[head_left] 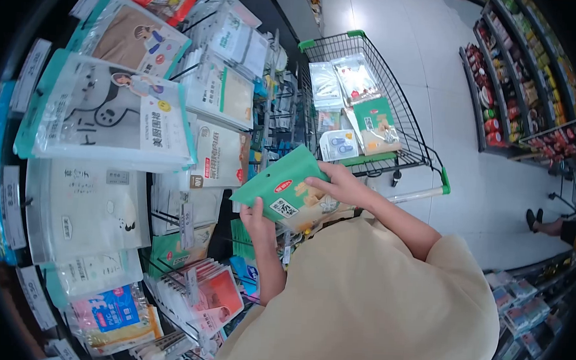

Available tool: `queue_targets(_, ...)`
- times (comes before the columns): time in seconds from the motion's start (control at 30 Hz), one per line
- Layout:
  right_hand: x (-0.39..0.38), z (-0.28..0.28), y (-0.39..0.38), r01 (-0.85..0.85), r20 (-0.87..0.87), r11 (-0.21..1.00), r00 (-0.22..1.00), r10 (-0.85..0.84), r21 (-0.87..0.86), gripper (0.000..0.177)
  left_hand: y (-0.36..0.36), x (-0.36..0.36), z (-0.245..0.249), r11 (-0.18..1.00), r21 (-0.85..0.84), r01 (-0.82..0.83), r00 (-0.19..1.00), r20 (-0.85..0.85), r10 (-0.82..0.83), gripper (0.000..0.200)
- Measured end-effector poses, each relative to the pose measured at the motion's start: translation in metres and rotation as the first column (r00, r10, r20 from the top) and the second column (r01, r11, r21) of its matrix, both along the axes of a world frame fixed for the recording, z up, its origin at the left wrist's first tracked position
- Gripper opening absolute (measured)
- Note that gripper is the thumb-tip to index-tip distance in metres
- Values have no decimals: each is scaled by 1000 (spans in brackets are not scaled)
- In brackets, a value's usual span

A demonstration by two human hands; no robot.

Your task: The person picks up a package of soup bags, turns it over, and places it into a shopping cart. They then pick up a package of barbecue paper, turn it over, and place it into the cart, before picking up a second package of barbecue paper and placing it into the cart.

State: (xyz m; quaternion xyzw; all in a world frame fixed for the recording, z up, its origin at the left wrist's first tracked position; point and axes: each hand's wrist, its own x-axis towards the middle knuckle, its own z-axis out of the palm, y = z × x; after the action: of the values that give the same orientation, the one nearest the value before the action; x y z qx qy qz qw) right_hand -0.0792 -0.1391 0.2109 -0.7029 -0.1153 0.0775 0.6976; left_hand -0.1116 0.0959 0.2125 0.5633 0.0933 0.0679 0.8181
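A flat green-and-beige packet [292, 192] with a hang hole and food pictures is held in front of my body by both hands. My left hand [257, 221] pinches its lower left edge, close to the hanging goods. My right hand [341, 184] grips the upper right side, thumb on the front and the other fingers behind. A similar green packet [377, 125] lies in the shopping cart [407, 88], among clear-wrapped packages [355, 78] and a white pack with blue shapes [339, 145].
On the left, a rack holds hanging apron packs [109, 115], white pouches [87, 212], more green packets [179, 251] and price tags [14, 206] on projecting hooks. Stocked shelves [521, 75] stand across the tiled floor [454, 169]. Another person's leg [547, 226] shows at far right.
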Motion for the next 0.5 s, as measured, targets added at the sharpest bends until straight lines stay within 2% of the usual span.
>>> queue_targets(0.07, 2, 7, -8, -120, -41, 983, 993, 115, -136, 31, 19, 0, -12, 1000, 13, 5, 999, -32, -5, 34)
queue_targets(0.1, 3, 8, -11, -128, 18, 973, 991, 134, -194, 30, 28, 0, -14, 999, 21, 24, 998, -51, -23, 34)
queue_targets(0.17, 5, 5, -11, -100, 37, 979, 993, 108, -176, 30, 41, 0, -15, 971, 87, 222, 974, 21, -224, 39)
queue_targets(0.2, 4, 3, -9, -86, 72, 982, 992, 99, -168, 31, 39, 0, -11, 966, 89, 242, 970, -2, -243, 39)
queue_targets(0.27, 4, -2, -9, -65, 45, 987, 996, 73, -148, 32, 32, 2, -4, 976, 129, 174, 984, -68, -166, 41)
queue_targets(0.33, 4, -6, -11, -85, 54, 982, 994, 95, -168, 34, 25, 5, -1, 969, 164, 187, 980, -96, -173, 43)
queue_targets(0.4, 2, -15, -11, -72, 21, 986, 997, 76, -150, 35, 15, 7, 5, 988, 130, 82, 991, -112, -68, 36)
queue_targets(0.5, -1, -30, -16, -39, 47, 993, 998, 45, -115, 34, 5, 12, 8, 987, 101, 122, 981, -161, -105, 39)
